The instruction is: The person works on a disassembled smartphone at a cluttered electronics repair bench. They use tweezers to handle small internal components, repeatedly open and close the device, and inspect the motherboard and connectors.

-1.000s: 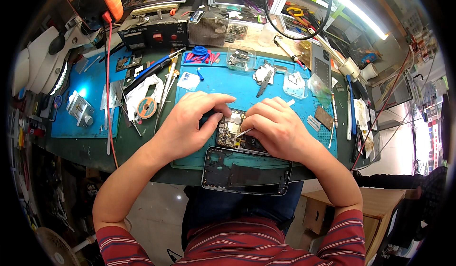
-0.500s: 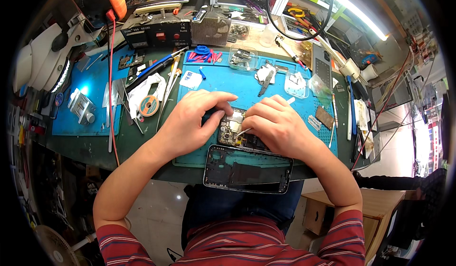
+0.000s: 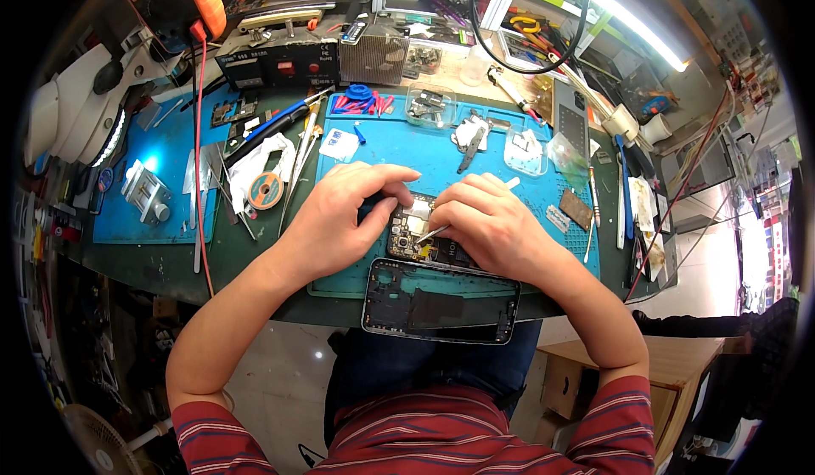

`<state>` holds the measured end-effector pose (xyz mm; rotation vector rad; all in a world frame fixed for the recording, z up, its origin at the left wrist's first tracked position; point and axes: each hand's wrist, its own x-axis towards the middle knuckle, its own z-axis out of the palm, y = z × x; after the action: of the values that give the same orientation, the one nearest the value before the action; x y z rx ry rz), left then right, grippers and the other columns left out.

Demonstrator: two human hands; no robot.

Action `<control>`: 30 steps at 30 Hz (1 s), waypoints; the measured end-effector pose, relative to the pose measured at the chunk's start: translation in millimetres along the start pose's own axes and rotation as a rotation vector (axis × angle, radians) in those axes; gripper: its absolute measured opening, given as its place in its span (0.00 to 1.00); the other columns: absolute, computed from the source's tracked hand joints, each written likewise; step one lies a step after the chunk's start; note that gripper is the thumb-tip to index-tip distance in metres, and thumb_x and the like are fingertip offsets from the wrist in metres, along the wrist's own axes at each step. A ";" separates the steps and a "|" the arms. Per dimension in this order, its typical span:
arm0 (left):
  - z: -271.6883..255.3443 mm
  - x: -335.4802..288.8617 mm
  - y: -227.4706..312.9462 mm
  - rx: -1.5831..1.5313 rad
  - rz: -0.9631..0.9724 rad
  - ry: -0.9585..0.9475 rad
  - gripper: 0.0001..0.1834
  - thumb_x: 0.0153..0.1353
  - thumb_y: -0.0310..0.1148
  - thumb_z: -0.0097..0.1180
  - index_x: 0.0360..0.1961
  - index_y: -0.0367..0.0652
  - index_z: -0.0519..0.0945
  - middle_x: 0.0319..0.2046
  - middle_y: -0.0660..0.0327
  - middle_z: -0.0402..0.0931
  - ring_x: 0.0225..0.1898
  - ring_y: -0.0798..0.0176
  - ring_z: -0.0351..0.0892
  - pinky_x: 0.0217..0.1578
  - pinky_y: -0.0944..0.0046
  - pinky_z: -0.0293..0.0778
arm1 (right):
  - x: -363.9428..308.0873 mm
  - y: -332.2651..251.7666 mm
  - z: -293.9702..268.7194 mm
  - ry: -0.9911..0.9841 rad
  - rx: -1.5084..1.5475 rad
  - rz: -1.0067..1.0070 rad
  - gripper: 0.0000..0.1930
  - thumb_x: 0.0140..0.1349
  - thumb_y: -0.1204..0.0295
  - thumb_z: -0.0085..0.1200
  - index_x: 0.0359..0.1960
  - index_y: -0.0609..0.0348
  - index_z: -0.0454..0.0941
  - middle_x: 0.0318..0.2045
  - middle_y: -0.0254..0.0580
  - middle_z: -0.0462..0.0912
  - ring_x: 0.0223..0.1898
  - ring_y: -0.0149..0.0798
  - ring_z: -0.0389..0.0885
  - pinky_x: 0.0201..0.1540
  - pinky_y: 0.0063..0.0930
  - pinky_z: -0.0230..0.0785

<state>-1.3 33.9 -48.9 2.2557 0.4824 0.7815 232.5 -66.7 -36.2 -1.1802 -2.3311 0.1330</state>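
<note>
Opened phone [image 3: 416, 223] on a blue work mat [image 3: 403, 152], seen from above; its circuit board lies exposed at the left end, and a dark section extends to the right, partly covered by the right hand [image 3: 486, 223]. This hand holds a slim, light-coloured tool [image 3: 435, 233] in a narrow pinch, the tip slanting down to the left over the board; contact between tip and board cannot be determined. The left hand [image 3: 344, 213] is at the left end of the phone, fingers curled and thumb bent inward; whether it grips anything cannot be told. Just on the near side of the phone lies a black phone frame [image 3: 441, 302], its lower edge reaching past the front edge of the bench. Beyond the hands, the mat bears a clear box of small parts [image 3: 431, 106], a second clear box [image 3: 526, 152] with pale pieces, and a dark strip [image 3: 468, 153] between them, nearer the person. To the left of the mat are a round orange-rimmed spool [image 3: 265, 191] and a silver clamp-like fixture [image 3: 146, 191], the latter on a separate blue mat [image 3: 115, 222].
</note>
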 end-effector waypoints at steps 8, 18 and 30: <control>0.5 -0.6 -0.7 0.003 0.007 0.013 0.20 0.63 0.19 0.59 0.57 0.42 0.81 0.40 0.60 0.87 0.45 0.56 0.84 0.50 0.58 0.76 | 7.3 -0.7 -14.5 -0.102 0.175 0.060 0.11 0.59 0.70 0.66 0.43 0.53 0.83 0.38 0.38 0.79 0.43 0.46 0.79 0.47 0.41 0.70; 1.2 -0.7 -2.5 -0.022 0.009 0.023 0.19 0.64 0.20 0.58 0.56 0.41 0.82 0.40 0.59 0.87 0.44 0.56 0.85 0.49 0.58 0.78 | 19.2 -3.3 -11.9 -0.196 0.165 0.056 0.06 0.55 0.73 0.65 0.35 0.52 0.83 0.33 0.37 0.79 0.42 0.46 0.80 0.47 0.41 0.73; -0.8 -0.9 -1.5 -0.008 0.000 0.011 0.22 0.60 0.17 0.57 0.56 0.41 0.82 0.40 0.60 0.87 0.46 0.55 0.84 0.51 0.58 0.77 | 19.5 -4.9 -13.3 -0.213 0.040 -0.061 0.11 0.55 0.74 0.65 0.39 0.53 0.80 0.37 0.37 0.77 0.43 0.44 0.80 0.47 0.38 0.76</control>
<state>-2.7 34.9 -49.8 2.2451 0.4839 0.7952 225.9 -56.5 -15.3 -1.1218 -2.5333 0.2953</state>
